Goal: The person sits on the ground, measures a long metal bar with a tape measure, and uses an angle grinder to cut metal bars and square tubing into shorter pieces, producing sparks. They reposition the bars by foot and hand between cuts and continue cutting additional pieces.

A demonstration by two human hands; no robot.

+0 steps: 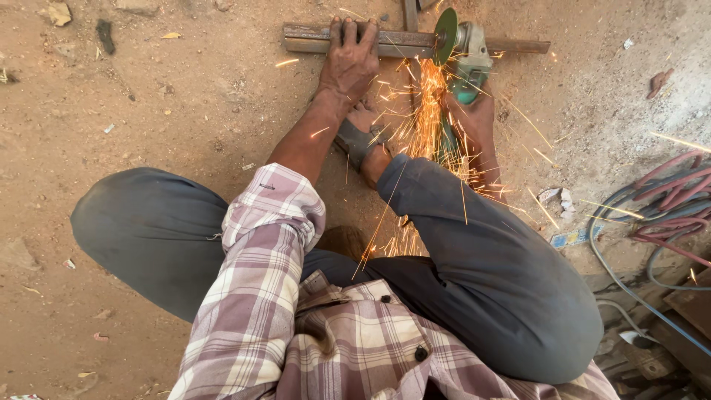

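Observation:
A long rusty metal bar (pixel 511 46) lies across the dirt ground at the top of the head view. My left hand (pixel 348 59) presses flat on the bar's left part, fingers over its far edge. My right hand (pixel 470 118) grips the body of a green angle grinder (pixel 466 63). Its green disc (pixel 445 35) stands upright on the bar just right of my left hand. Orange sparks spray from the cut toward my knees. I squat, and my sandalled foot (pixel 363 144) rests below the bar.
Red and grey hoses and cables (pixel 666 200) coil on the ground at the right. Small stones, scraps and paper bits lie scattered over the dirt. A second metal piece (pixel 409 13) pokes out behind the bar at the top.

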